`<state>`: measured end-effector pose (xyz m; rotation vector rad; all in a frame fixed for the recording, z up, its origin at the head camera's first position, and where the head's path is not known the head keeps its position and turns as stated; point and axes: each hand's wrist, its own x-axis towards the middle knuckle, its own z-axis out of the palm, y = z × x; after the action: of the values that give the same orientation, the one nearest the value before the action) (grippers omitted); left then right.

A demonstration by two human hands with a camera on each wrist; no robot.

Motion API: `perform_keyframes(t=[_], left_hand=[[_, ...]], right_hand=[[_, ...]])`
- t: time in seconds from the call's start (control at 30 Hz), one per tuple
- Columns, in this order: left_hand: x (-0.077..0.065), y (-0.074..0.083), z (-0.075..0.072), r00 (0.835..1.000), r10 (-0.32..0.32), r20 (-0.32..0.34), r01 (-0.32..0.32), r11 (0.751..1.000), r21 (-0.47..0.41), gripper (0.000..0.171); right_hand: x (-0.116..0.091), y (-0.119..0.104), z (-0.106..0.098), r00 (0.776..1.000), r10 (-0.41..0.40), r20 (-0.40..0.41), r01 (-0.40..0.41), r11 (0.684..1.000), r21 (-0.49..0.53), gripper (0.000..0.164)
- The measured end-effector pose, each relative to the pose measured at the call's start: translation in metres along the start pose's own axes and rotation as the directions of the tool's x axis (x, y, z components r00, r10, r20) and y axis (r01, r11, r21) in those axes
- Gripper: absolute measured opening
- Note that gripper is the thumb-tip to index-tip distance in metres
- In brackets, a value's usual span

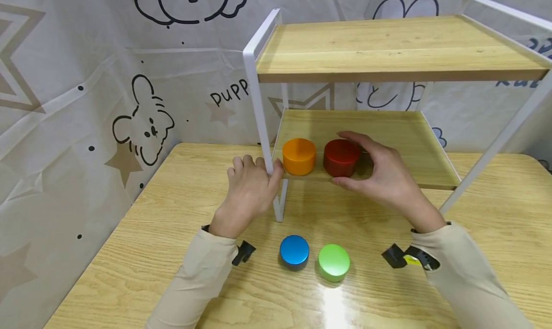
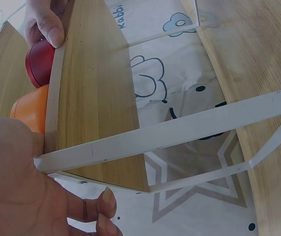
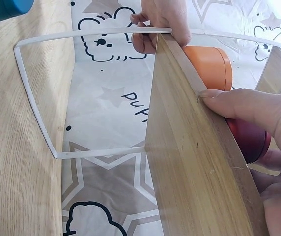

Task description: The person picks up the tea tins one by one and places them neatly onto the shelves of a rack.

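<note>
A red round tin [image 1: 341, 158] sits near the front edge of the lower shelf board [image 1: 388, 142]. My right hand [image 1: 384, 171] curves round it, thumb at the front by the board's edge and fingers behind; the right wrist view shows the thumb resting along that edge. Just left of the red tin stands an orange round tin [image 1: 299, 156]. At the shelf's left front corner, my left hand [image 1: 252, 190] grips the white metal post [image 1: 260, 113], its thumb on the inner side next to the orange tin and its other fingers outside the post.
On the wooden table [image 1: 164, 214] in front of the rack are a blue round tin [image 1: 294, 250] and a green round tin [image 1: 334, 262]. The rack's upper board [image 1: 396, 44] overhangs the lower one. A printed cloth [image 1: 86, 113] covers the walls behind.
</note>
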<state>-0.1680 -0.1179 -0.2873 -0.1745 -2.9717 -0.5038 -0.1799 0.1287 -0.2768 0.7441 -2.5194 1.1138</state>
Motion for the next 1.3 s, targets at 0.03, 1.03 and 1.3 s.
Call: perform_keyframes(t=[0.03, 1.03, 1.3], left_hand=[[0.000, 0.000, 0.000, 1.000, 0.001, -0.001, -0.001, 1.000, -0.002, 0.056], [-0.001, 0.001, -0.002, 1.000, -0.007, 0.005, 0.007, 1.000, -0.003, 0.056], [-0.001, 0.001, -0.002, 1.000, -0.012, 0.008, 0.012, 1.000, -0.005, 0.055]], right_hand=[[0.000, 0.000, 0.000, 1.000, -0.001, -0.002, 0.001, 1.000, -0.002, 0.074], [-0.023, -0.011, -0.027, 0.990, 0.082, 0.117, -0.075, 0.995, -0.068, 0.093], [-0.047, -0.012, -0.039, 1.000, 0.015, 0.006, -0.014, 0.996, -0.085, 0.077]])
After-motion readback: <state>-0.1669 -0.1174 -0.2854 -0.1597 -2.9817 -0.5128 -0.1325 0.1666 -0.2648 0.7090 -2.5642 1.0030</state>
